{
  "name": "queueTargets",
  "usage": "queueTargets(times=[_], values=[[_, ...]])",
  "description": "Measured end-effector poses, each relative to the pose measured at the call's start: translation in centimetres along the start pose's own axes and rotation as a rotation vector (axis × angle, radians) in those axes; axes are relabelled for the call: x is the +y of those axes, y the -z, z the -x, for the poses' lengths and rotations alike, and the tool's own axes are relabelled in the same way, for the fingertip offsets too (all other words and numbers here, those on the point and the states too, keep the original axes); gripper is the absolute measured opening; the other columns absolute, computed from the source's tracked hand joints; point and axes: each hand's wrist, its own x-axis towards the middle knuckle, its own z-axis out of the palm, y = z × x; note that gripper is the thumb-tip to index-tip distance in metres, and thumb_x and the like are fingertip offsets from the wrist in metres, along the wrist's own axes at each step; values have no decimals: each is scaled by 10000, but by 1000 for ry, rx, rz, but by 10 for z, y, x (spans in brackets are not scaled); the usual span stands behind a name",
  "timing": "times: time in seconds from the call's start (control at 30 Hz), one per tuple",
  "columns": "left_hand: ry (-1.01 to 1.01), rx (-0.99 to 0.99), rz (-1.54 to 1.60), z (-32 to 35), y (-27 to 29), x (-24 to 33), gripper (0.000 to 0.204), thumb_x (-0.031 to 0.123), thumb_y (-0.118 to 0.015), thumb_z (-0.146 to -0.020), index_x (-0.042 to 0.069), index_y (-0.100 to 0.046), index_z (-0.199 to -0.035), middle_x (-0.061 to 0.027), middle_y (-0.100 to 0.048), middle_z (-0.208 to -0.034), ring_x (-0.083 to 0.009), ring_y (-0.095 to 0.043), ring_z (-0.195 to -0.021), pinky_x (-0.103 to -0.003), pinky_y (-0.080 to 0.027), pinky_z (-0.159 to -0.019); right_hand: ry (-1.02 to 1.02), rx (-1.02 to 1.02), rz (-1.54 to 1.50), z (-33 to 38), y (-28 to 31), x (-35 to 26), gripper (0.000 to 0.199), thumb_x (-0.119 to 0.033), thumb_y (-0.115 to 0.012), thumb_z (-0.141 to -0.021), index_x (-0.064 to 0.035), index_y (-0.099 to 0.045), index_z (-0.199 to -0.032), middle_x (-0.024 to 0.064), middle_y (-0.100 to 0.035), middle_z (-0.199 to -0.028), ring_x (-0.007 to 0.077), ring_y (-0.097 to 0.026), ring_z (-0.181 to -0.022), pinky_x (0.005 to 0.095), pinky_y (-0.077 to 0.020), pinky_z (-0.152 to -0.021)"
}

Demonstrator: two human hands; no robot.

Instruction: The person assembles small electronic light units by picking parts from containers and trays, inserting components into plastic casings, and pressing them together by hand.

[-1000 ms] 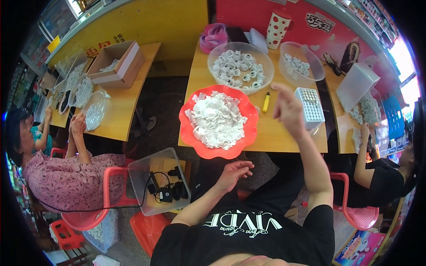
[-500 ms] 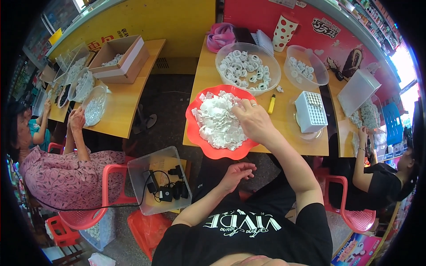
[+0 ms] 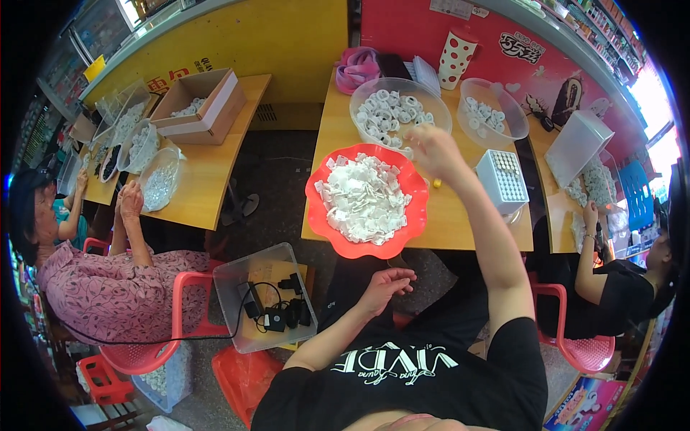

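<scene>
Head view, and the wooden table point(image 3: 449, 224) fills the middle of the scene, with the red scalloped bowl point(image 3: 315, 205) at its front edge, near rim jutting out just past the wood, heaped with flat white pieces point(image 3: 363, 197). Behind it sits the wide clear bowl point(image 3: 438, 99), white ring-shaped parts point(image 3: 388, 115) strewn around inside; over to the right, a smaller clear bowl point(image 3: 514, 131) and a white box point(image 3: 492, 188) topped with rows of small round ends. And here's the action: the right hand point(image 3: 437, 151) is out over the wide clear bowl's near-right rim, forearm slanting across the table between red bowl and box. Good reaching here, I'd judge, means wrist high, elbow clear of both neighbours, a light fingertip touch rather than a grab, and no leaning on that jutting red rim, which might tip. Now the fingers! On the right they're bent and bunched downward, seen from the back of the hand; how wide they part, whether they touch the rim, whether they grip anything, I cannot tell. The left hand point(image 3: 387, 289) hangs below the red bowl, fingers loosely curled, thumb a little apart, nothing visible in its grasp. Tiniest of all, a yellow piece point(image 3: 436, 183) peeks out beside the right wrist.
</scene>
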Motion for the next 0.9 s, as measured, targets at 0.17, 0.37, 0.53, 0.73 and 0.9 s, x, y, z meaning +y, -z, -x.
queueTargets(times=[0.17, 0.37, 0.53, 0.73, 0.9], values=[[-12, 7, 12, 6, 1, -3, 277, 119, -575, -921, 17, -602, -1177, -63, -662, -1094, -109, -631, -869, -226, -467, -748, -53, -135, 150, -63, -36, 75, 256, -4, -593, -692, -30, -673, -934, 197, -657, -970, 365, -613, -974, 434, -486, -823], [30, 44, -13, 13, 4, -1, 251, 72, -569, -917, 10, -609, -1156, -83, -662, -1102, -135, -640, -870, -245, -470, -750, -131, -477, 342, -81, -59, 72, 307, -21, -639, -632, -12, -677, -937, 199, -668, -916, 367, -633, -924, 443, -510, -764], [3, 32, 26, 14, 4, -2, 261, 71, -563, -919, 5, -601, -1168, -88, -660, -1107, -136, -638, -872, -247, -471, -753, 0, -103, 192, -45, -35, 63, 312, -42, -684, -661, -12, -662, -971, 168, -664, -947, 335, -640, -889, 399, -508, -761], [-20, -93, 106, 19, -9, 7, 284, 115, -571, -932, 9, -591, -1195, -78, -655, -1118, -118, -637, -883, -227, -479, -758, -113, 309, -510, 107, 31, -18, 393, -8, -730, -691, -61, -631, -1067, 48, -651, -973, 185, -615, -886, 301, -472, -783], [-120, -309, 395, 18, -47, 35, 336, 137, -493, -979, -1, -515, -1284, -145, -604, -1200, -211, -636, -979, -274, -500, -798, -96, 199, -578, 209, 18, -66, 578, 67, -751, -620, -41, -591, -1165, 73, -682, -1012, 222, -629, -946, 350, -494, -806]])
